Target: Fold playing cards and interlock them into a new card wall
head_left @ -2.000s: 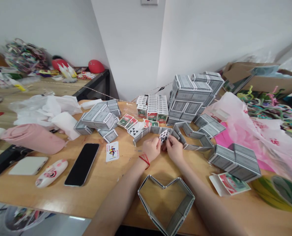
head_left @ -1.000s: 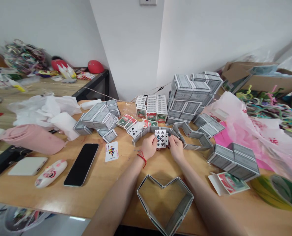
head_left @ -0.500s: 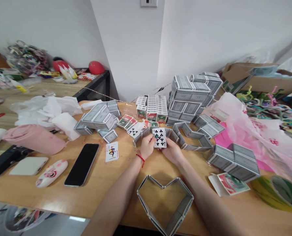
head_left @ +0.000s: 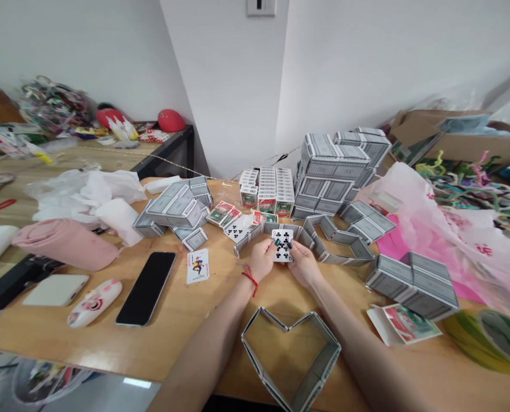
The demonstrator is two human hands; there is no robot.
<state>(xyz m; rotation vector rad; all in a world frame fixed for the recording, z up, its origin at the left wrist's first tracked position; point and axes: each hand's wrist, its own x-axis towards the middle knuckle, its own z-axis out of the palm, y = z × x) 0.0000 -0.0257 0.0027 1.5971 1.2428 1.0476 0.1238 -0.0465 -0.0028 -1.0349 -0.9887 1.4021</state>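
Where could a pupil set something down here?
Bare desk lies between the phone, joker card and left arm, and narrowly between the right arm and open box. Beyond the held card, card boxes and gray blocks crowd together.

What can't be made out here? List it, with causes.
Head view: back of the held card, turned away from the camera.
Head view: far side of the tape roll, cut off by the right edge.
Head view: fine print on the card boxes, too small.

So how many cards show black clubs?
2: the held card between the left hand and right hand, and the tabletop card by the card boxes. More may be hidden underneath.
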